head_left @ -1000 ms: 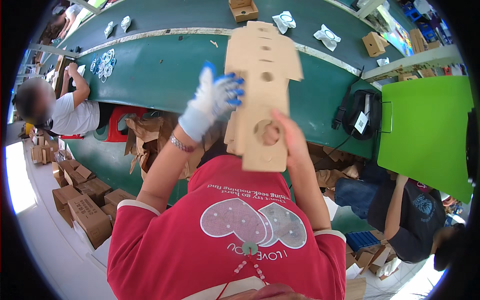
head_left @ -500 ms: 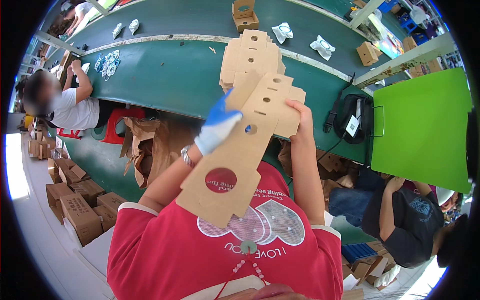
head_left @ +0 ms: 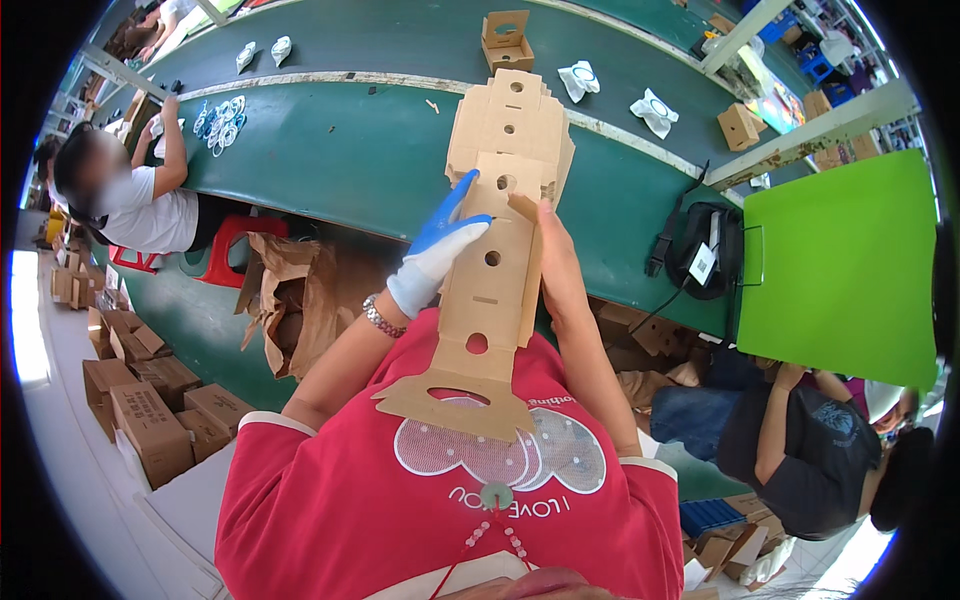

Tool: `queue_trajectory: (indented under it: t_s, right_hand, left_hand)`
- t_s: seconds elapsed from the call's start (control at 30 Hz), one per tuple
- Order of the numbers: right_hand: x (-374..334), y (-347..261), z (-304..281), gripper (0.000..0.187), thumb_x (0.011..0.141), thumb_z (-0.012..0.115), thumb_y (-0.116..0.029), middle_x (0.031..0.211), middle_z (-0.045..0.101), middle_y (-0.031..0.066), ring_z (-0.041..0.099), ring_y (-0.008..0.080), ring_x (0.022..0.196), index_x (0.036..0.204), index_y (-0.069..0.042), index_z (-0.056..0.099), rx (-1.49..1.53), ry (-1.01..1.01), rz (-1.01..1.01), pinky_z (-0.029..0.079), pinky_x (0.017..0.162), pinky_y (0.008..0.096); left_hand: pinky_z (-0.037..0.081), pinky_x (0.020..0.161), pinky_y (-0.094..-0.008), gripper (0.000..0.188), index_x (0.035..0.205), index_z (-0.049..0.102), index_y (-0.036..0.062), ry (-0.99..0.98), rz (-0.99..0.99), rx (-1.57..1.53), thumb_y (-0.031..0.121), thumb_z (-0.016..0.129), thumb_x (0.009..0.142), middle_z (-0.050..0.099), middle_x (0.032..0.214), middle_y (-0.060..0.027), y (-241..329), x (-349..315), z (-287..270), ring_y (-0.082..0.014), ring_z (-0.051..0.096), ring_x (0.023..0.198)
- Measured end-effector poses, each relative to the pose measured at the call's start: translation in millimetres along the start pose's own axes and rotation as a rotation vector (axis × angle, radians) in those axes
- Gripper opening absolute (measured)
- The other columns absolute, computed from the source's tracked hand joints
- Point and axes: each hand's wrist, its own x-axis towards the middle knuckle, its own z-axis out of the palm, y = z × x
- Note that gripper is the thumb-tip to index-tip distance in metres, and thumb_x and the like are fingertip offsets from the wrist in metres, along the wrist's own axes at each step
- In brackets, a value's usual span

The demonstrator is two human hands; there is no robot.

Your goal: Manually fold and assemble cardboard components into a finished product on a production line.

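A flat brown die-cut cardboard box blank (head_left: pixel 490 285) with round holes stretches from the table edge toward my chest. Its near end, with the large oval cutout, bends over against my red shirt. My left hand (head_left: pixel 440 250), in a white glove with blue fingers, grips the left edge, thumb over the top. At the right edge my bare right hand (head_left: pixel 560 260) is closed on the side, where a narrow flap stands folded up. A stack of similar flat blanks (head_left: pixel 508 135) lies just beyond on the green table.
White-and-blue rings (head_left: pixel 222 125) lie at the table's left, near a seated person. A black bag (head_left: pixel 712 250) and a bright green board (head_left: pixel 840 270) are at the right. The conveyor belt beyond carries an open small box (head_left: pixel 507 45) and wrapped white items (head_left: pixel 654 112).
The blank has turned from a slant to nearly straight in front of me. Its right side flap and near end are now bent, and my right hand has moved left and closer.
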Motion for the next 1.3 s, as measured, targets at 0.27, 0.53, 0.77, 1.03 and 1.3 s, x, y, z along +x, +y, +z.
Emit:
queue_trajectory:
  t_s: [0.27, 0.53, 0.77, 1.03, 1.3]
  right_hand:
    - [1.4, 15.4, 3.6, 0.019, 0.101, 0.055, -0.02, 0.108, 0.06, 0.0048, 0.056, 0.011, 0.1, 0.11, -0.003, 0.058, 0.036, 0.202, -0.24, 0.044, 0.087, 0.025]
    - [7.6, 2.1, -10.0, 0.046, 0.1, 0.052, -0.048, 0.109, 0.063, 0.0065, 0.06, 0.015, 0.099, 0.112, -0.005, 0.059, 0.37, 0.057, -0.023, 0.05, 0.084, 0.0322]
    - [-8.4, -25.6, -39.0, 0.033, 0.083, 0.076, -0.016, 0.104, 0.062, 0.0049, 0.057, 0.0131, 0.098, 0.106, -0.007, 0.054, -0.193, -0.372, 0.143, 0.047, 0.089, 0.0332]
    - [-23.1, -65.1, 1.7, 0.034, 0.081, 0.073, -0.013, 0.088, 0.066, 0.0229, 0.067, 0.0383, 0.08, 0.099, -0.002, 0.047, -0.933, -0.323, -0.214, 0.052, 0.069, 0.0455]
    - [-20.0, -73.1, 17.7, 0.027, 0.076, 0.069, -0.014, 0.072, 0.065, 0.0221, 0.066, 0.0416, 0.072, 0.09, 0.0, 0.052, -1.517, -0.301, -0.458, 0.053, 0.066, 0.0494]
  left_hand:
    - [0.044, 0.099, -0.0327, 0.026, 0.125, 0.056, 0.0037, 0.139, 0.196, 0.406, 0.012, 0.054, 0.1, 0.058, 0.126, -0.01, -50.0, 22.5, -16.1, -0.0173, 0.056, 0.112]
    - [0.046, 0.095, -0.0291, 0.049, 0.144, 0.044, 0.0041, 0.255, 0.497, 0.063, 0.006, 0.058, 0.097, 0.042, 0.147, -0.0083, -6.0, 6.7, 35.6, -0.0124, 0.056, 0.107]
    - [0.046, 0.098, -0.0312, 0.034, 0.121, 0.066, 0.0054, -0.266, 0.2, 0.946, 0.024, 0.043, 0.104, 0.066, 0.122, -0.0095, 45.6, -17.4, 3.6, -0.0233, 0.064, 0.108]
    - [0.054, 0.069, -0.0366, 0.043, 0.118, 0.066, 0.0072, -0.439, 0.181, 1.589, 0.037, 0.07, 0.087, 0.07, 0.088, -0.017, 72.6, 1.3, 14.3, -0.0283, 0.069, 0.078]
    - [0.054, 0.057, -0.0435, 0.021, 0.095, 0.065, 0.0048, -0.526, 0.491, 1.916, 0.021, 0.062, 0.082, 0.068, 0.074, -0.0168, 71.9, 2.9, 43.9, -0.0346, 0.068, 0.068]
